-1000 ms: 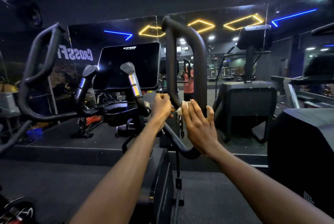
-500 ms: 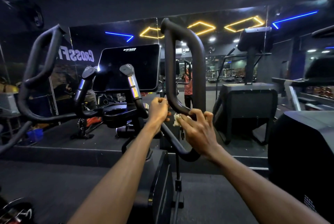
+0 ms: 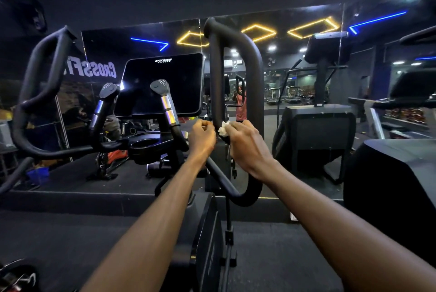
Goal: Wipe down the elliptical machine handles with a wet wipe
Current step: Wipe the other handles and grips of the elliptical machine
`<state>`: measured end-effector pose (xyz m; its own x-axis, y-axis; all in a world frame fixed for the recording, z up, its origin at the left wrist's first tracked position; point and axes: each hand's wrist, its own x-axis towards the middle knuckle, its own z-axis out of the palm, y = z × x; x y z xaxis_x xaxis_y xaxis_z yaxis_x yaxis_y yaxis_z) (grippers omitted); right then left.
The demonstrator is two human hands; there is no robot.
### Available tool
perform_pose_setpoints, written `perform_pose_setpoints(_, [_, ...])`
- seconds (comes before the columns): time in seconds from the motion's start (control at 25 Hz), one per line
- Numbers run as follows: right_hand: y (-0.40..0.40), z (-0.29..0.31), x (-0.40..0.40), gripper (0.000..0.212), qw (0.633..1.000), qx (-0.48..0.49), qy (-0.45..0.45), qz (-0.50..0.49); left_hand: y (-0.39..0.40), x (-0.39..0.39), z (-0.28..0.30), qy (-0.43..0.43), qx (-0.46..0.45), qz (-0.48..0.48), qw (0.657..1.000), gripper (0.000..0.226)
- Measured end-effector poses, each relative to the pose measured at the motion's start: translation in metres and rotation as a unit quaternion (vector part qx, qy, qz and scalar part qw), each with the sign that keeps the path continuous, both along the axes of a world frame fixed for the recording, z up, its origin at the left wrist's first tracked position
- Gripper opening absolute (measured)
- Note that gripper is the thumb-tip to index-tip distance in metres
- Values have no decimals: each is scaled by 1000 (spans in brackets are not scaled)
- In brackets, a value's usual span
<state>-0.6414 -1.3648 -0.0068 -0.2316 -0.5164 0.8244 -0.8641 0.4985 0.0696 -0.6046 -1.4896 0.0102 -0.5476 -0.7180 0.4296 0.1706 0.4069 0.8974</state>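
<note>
The elliptical's right loop handle (image 3: 256,74) is a black padded tube rising in front of me. My right hand (image 3: 247,145) presses a white wet wipe (image 3: 223,129) against the inner bar of that loop, near its lower bend. My left hand (image 3: 201,138) is closed in a fist just left of the same bar, touching or almost touching it; I cannot tell whether it grips anything. The left loop handle (image 3: 35,93) stands far left, untouched. Two short inner grips (image 3: 168,105) with silver bands rise below the dark console screen (image 3: 160,84).
A mirror wall (image 3: 295,39) ahead reflects the gym and its yellow and blue lights. A stair machine (image 3: 316,131) stands to the right, and another black machine body (image 3: 396,185) sits at the far right. A raised black platform edge (image 3: 70,197) runs across below the handles.
My right hand went from flat with fingers spread to curled around the bar with the wipe. My left fist stayed beside the bar. The view shifted slightly.
</note>
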Motion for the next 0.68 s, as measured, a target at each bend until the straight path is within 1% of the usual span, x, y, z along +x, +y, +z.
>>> perform_pose_setpoints(0.08, [-3, -4, 6, 25, 1000, 19, -19, 2, 6, 1, 0, -1, -26, 38, 999, 15])
perform_pose_setpoints(0.16, [4, -11, 7, 19, 998, 7, -57, -3, 10, 6, -1, 19, -53, 52, 997, 8])
perform_pose_setpoints(0.24, [11, -6, 3, 7, 993, -44, -105, -6, 11, 10, -2, 51, -83, 16, 995, 3])
perform_pose_setpoints(0.28, [13, 0, 0, 4, 987, -80, -138, -8, 11, 10, -3, 61, -101, -16, 993, 7])
perform_pose_setpoints(0.32, [15, 7, -3, 6, 979, -113, -172, -6, 12, 9, -2, 58, -125, -44, 989, 11])
perform_pose_setpoints(0.4, [18, 16, -7, 8, 960, -158, -231, 25, 16, 8, 0, 10, -184, -77, 980, 13])
perform_pose_setpoints(0.48, [22, 19, -5, 7, 943, -171, -279, 68, 20, 6, 4, -17, -213, -57, 975, 10])
perform_pose_setpoints(0.52, [23, 20, -6, 8, 940, -171, -288, 69, 22, 6, 6, -9, -206, -33, 978, 10])
perform_pose_setpoints(0.6, [24, 19, -7, 9, 943, -184, -275, 33, 28, 7, 11, 25, -148, 13, 989, 12])
perform_pose_setpoints(0.64, [24, 19, -8, 11, 942, -200, -267, 20, 32, 7, 12, 33, -127, 19, 991, 9])
perform_pose_setpoints(0.68, [25, 19, -9, 11, 941, -215, -262, 17, 37, 7, 14, 17, -136, 14, 990, 5])
